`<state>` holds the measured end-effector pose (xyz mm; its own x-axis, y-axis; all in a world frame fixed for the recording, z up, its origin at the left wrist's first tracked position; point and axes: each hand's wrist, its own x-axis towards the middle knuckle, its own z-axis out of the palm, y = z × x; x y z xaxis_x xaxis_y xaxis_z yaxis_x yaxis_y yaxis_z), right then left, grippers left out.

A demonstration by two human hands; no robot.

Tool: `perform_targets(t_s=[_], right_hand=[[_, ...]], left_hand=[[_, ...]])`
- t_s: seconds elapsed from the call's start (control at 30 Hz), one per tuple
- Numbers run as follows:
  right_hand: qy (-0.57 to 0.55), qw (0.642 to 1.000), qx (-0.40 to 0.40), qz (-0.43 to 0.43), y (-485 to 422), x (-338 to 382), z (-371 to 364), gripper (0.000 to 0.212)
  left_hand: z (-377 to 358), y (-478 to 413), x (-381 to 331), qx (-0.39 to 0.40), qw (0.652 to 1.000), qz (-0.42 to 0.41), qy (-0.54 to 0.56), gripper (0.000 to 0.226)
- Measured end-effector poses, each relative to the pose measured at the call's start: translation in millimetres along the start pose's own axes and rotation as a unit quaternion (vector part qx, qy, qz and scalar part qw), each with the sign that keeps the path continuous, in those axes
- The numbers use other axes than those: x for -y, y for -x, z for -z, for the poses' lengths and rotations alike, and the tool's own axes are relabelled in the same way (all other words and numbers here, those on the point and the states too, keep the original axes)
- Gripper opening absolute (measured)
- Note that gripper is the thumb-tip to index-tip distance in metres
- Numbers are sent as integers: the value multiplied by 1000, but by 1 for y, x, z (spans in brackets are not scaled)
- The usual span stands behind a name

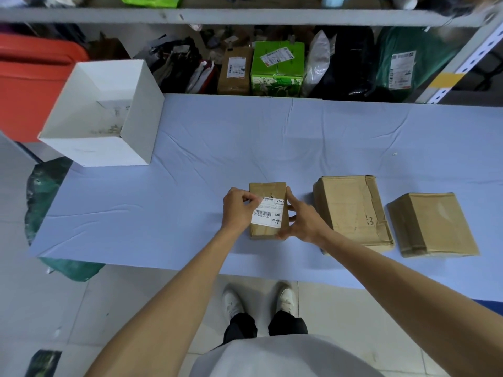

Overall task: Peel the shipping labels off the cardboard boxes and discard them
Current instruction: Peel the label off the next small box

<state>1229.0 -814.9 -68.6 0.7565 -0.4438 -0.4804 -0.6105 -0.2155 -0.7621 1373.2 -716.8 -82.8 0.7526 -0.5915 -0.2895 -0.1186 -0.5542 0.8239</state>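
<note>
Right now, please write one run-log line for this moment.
left hand pinches shipping label corner | right hand grips small box | label mostly attached | white open box at far left

Bare cloth (206, 148) lies open btwn labelled box (268, 190) & white bin (92, 151), far left; big carton (348, 208) & end carton (432, 224) block rt side.

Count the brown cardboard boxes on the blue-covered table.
3. The small brown cardboard box bearing a white label is between the left hand and right hand; a larger crumpled brown box lies beside it; a third brown box farthest right.
</note>
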Motion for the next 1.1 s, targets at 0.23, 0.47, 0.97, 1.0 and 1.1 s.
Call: perform_targets(t_s=[0.23, 0.47, 0.97, 1.0, 1.1], right_hand=[[-35, 999, 8, 6, 3, -2, -2, 131], [-53, 998, -23, 13, -2, -5, -9, 125], [-41, 999, -33, 3, 1, -10, -12, 126], [-41, 999, -33, 4, 1, -10, -12, 128], [-40, 999, -33, 5, 0, -10, -12, 130]], left_hand=[[3, 4, -2, -7, 1000, 5, 7, 8], [5, 7, -2, -4, 1000, 7, 14, 7], [3, 12, -4, 7, 1000, -2, -1, 7], [3, 12, -4, 7, 1000, -3, -2, 7], [4, 12, -3, 14, 1000, -7, -9, 6]])
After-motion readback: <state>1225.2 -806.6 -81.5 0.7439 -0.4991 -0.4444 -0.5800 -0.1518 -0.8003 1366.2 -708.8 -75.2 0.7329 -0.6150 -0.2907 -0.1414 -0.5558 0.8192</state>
